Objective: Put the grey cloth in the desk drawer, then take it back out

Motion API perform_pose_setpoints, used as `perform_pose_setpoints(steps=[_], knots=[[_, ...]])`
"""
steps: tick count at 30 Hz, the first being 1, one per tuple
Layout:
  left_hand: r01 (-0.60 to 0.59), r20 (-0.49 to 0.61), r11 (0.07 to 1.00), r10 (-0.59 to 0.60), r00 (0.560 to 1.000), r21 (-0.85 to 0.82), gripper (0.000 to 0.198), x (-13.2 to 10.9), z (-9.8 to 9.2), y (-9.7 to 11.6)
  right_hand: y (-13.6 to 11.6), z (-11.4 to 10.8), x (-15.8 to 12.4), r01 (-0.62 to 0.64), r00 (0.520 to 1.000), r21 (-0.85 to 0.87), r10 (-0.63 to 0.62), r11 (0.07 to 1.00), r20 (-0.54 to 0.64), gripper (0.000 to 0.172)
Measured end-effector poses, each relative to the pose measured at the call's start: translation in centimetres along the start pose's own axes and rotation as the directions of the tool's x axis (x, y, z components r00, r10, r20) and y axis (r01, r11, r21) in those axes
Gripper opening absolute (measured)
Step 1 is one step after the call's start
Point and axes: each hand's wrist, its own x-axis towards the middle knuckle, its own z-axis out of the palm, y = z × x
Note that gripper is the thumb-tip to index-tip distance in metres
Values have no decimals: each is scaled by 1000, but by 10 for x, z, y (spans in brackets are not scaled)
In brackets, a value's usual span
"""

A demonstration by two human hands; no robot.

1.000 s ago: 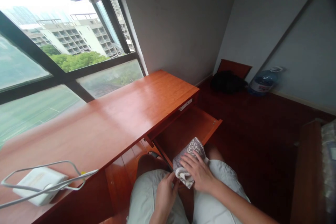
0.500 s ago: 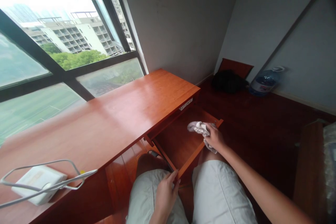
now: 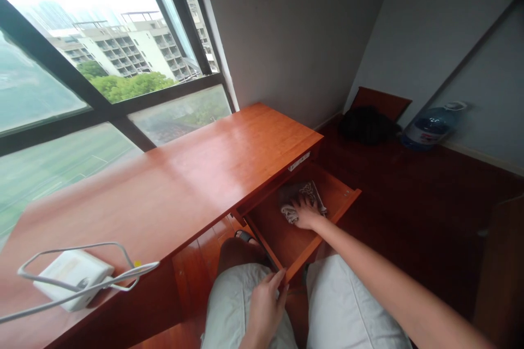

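Folded cloth (image 3: 301, 196), grey with a pale pattern, lies in the back part of the open drawer (image 3: 286, 237), under the desk's edge, at about one o'clock from your lap. In the head view, the only view you have, your right hand (image 3: 305, 215) rests flat on the cloth's near edge, fingers spread over it rather than pinched around it; whether any of it is gripped underneath cannot be told. The cloth touches the drawer floor, so the placing looks done as far as the picture shows, while your hand has not yet come off it.

Your left hand (image 3: 266, 305) sits at six o'clock, fingers curled narrowly on the near corner of the drawer front, just above your knees in pale shorts (image 3: 347, 311). The drawer stands pulled well out, so shutting it looks like the part left over.

On the desk (image 3: 184, 174) at nine o'clock lies a white power adapter (image 3: 71, 278) with its cable (image 3: 123, 278) looped around it, well apart from the drawer. At two o'clock, against the far wall, a large water bottle (image 3: 432, 125) lies beside a dark bag (image 3: 368, 125) on the floor.
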Motion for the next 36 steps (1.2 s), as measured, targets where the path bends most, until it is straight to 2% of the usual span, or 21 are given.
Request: perform_pose_setpoints(steps=[3, 7, 10, 12, 15, 17, 19, 22, 26, 33, 36], knots=[[-8, 18, 1000, 8, 1000, -14, 39, -1, 0, 1, 2, -3, 17, -2, 1000, -12, 2, 1000, -31, 88], [2, 53, 1000, -2, 999, -1, 41, -3, 3, -1, 0, -11, 45, -35, 975, 83, 53, 996, -218, 68], [-5, 61, 1000, 5, 998, 9, 43, -5, 11, -7, -11, -14, 69, -31, 965, 133, 64, 991, -253, 59], [-12, 55, 1000, 12, 998, 10, 45, -5, 17, -12, -27, -13, 82, -3, 974, 139, 34, 990, -224, 58], [-18, 56, 1000, 17, 998, 11, 48, -5, 24, -20, -63, -5, 91, 155, 975, 150, -127, 976, -181, 53], [-16, 59, 1000, 15, 998, 12, 48, -5, 26, -21, -91, 3, 89, 268, 956, 160, -241, 950, -167, 53], [-9, 54, 1000, 9, 998, 1, 48, -6, 25, -20, -113, 10, 84, 330, 939, 167, -305, 929, -161, 51], [-8, 42, 1000, 9, 999, -25, 45, -7, 22, -15, -130, 15, 74, 377, 924, 178, -355, 909, -145, 45], [-15, 32, 999, 16, 999, -32, 43, -7, 19, -10, -119, 11, 63, 410, 911, 175, -392, 895, -129, 47], [-38, 16, 999, 37, 999, 12, 43, -7, 10, 0, -63, -3, 17, 546, 838, 123, -537, 829, -97, 59], [-40, 9, 998, 40, 999, 38, 41, -7, 7, 6, -37, -5, -6, 501, 865, 22, -500, 865, -47, 63]])
